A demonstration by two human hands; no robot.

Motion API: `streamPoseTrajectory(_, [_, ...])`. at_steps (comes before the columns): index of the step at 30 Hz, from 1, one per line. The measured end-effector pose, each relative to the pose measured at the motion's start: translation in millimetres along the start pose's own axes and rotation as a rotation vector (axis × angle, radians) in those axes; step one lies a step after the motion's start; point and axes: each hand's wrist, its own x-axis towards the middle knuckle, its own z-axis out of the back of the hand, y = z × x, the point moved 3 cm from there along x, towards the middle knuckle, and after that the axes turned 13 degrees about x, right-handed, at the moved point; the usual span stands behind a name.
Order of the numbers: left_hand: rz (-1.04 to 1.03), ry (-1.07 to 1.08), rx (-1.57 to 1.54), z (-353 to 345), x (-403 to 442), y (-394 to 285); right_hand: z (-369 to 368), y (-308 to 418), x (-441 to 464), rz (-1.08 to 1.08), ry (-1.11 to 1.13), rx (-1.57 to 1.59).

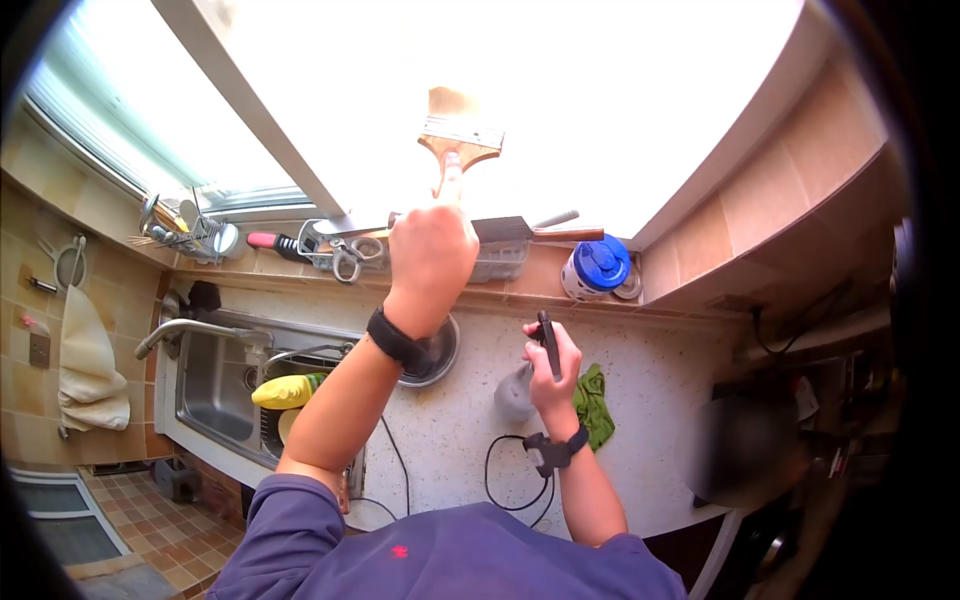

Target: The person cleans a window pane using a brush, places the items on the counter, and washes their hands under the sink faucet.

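Note:
My left hand [435,250] is stretched forward and closed on the wooden handle of a wide, flat paintbrush [461,135]. The brush points up against the bright window pane [620,110], its pale bristles partly lost in the glare; whether they touch the glass I cannot tell. Above the counter, my right hand [555,370] is wrapped round a spray bottle [515,395] with a black trigger head and a cloudy, pale body. Close to that hand, a crumpled green cloth [596,410] lies on the counter.
Along the sill stand scissors [347,262], a wooden-handled blade [510,231] and a blue-lidded tub [597,267]. The speckled counter [450,440] carries a round metal pan [437,355] and a black cable [487,480]. A steel sink [210,390] with yellow gloves [285,391] beside it is at left.

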Motion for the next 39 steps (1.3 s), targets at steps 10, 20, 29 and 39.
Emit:
streamPoseTrajectory(10, [0.03,0.106,0.005,21.0,19.4,-10.8,1.8,-12.7,-26.0,0.097,-0.022,-0.124])
streamPoseTrajectory(20, [-0.049,0.088,-0.03,30.9,23.5,-11.5,17.9,-26.8,-22.9,0.058,-0.1,-0.063])
streamPoseTrajectory(29, [0.118,0.036,-0.154,25.8,17.4,-10.6,9.8,-19.7,-23.0,0.143,-0.05,-0.113])
streamPoseTrajectory(39, [0.033,-0.015,-0.049,17.6,17.5,-5.6,-8.3,-22.9,-35.5,0.189,0.018,-0.197])
